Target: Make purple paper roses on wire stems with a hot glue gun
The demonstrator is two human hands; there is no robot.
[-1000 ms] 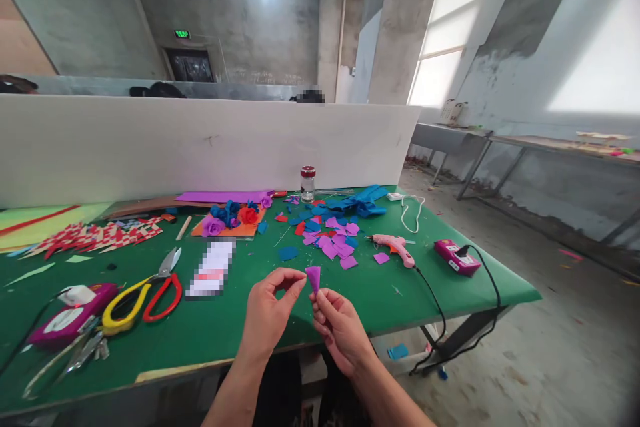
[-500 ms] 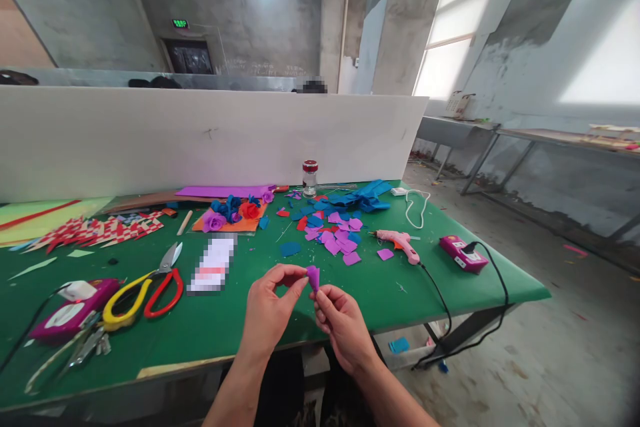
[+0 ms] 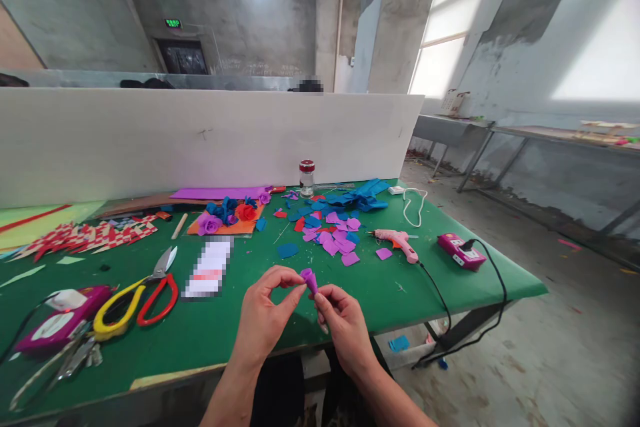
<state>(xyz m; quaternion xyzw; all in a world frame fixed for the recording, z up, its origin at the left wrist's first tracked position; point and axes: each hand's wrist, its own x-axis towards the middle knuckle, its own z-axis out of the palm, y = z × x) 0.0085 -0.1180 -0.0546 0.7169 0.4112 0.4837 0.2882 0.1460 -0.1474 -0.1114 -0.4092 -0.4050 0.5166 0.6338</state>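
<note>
As the arched left hand (image 3: 267, 305) pinches the rolled purple paper (image 3: 311, 279), the right hand (image 3: 344, 321) grips its base.

We see a lit green exit sign (image 3: 173, 23) above a dark door (image 3: 182, 57). Before us stands a white partition (image 3: 250, 143).

Left fingers (image 3: 281, 273) beside bent right fingers (image 3: 333, 292)

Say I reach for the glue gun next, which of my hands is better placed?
Right, most likely: the right hand is nearer the pink glue gun, while the left hand sits farther off on the purple paper's other side.
</note>
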